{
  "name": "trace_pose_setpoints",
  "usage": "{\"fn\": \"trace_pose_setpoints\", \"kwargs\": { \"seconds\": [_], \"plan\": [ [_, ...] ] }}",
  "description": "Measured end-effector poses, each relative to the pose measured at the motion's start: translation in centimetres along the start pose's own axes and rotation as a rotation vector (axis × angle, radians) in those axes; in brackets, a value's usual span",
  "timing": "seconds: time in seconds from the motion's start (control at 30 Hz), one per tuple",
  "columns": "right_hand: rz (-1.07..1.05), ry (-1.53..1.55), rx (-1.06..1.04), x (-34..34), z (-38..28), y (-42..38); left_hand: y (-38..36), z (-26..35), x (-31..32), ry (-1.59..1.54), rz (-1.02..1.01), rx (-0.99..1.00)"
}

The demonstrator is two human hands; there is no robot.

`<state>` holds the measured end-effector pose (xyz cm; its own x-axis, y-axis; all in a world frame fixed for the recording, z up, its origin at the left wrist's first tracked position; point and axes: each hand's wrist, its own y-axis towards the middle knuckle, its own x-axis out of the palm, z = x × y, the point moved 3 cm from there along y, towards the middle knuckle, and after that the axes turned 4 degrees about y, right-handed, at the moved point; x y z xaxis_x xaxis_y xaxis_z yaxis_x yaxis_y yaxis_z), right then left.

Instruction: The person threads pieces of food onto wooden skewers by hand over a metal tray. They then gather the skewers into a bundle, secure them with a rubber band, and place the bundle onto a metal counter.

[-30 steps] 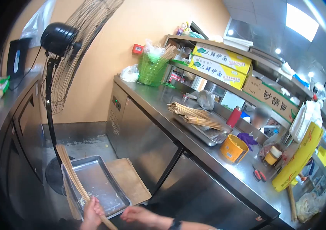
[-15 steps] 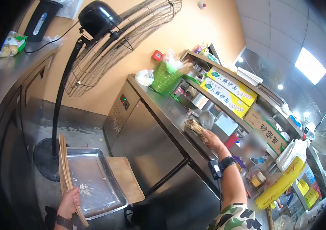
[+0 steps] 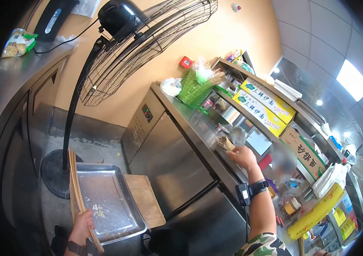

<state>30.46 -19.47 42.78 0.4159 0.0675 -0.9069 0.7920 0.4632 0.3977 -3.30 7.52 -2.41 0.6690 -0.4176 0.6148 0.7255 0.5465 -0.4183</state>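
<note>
Low at the left, my left hand [image 3: 82, 224] is closed around a bundle of long bamboo skewers [image 3: 77, 187]. The skewers stand tilted along the left edge of a metal tray [image 3: 141, 228]. My right hand [image 3: 243, 157] reaches over the steel counter [image 3: 192, 123], its fingers bent at the end of a second bundle of skewers [image 3: 225, 144]. That bundle lies at a dark, long tray or recess on the counter, partly hidden by the hand. A clear plastic bag [image 3: 238, 135] sits just behind it.
A wooden board [image 3: 145, 200] lies beside the metal tray. A black standing fan [image 3: 124, 21] rises at the left. On the counter are a green basket [image 3: 192, 89] and a yellow roll [image 3: 316, 213]; noodle boxes [image 3: 260, 113] fill the shelf.
The whole view has shifted slightly, so most things appear further right. My right hand's fingers look more curled at the bundle. My left hand still holds its skewers.
</note>
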Motion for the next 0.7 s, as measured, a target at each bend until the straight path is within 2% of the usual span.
{"fn": "trace_pose_setpoints", "kwargs": {
  "seconds": [0.03,0.13,0.17,0.27,0.4,0.47,0.53,0.63,0.7],
  "plan": [
    [0.016,0.216,-0.013,0.8,-0.2,0.6,0.0,0.0,0.3,0.002,-0.001,0.001],
    [-0.100,1.427,-0.034,3.6,-2.4,1.4,0.0,0.0,0.8,0.009,-0.012,-0.022],
    [-0.141,1.711,0.042,4.2,-3.5,1.2,0.1,0.0,0.9,0.010,-0.017,-0.033],
    [-0.202,2.206,0.460,8.1,-4.7,2.4,0.2,-0.1,1.3,0.012,-0.087,-0.091],
    [-0.088,2.484,0.581,10.6,-2.8,5.5,0.9,-0.7,0.6,0.006,-0.101,-0.087],
    [-0.117,2.568,0.665,10.6,-2.6,6.1,0.2,-0.2,0.8,-0.010,-0.095,-0.085],
    [-0.054,2.650,0.830,11.1,-2.2,7.1,0.2,0.0,0.7,-0.009,-0.065,-0.067],
    [0.083,2.741,0.800,12.5,-1.7,8.6,0.6,0.1,0.6,-0.022,-0.039,-0.009],
    [0.178,2.660,0.765,12.6,-1.8,8.2,0.9,-0.3,0.2,-0.044,-0.038,0.012]
  ]
}}
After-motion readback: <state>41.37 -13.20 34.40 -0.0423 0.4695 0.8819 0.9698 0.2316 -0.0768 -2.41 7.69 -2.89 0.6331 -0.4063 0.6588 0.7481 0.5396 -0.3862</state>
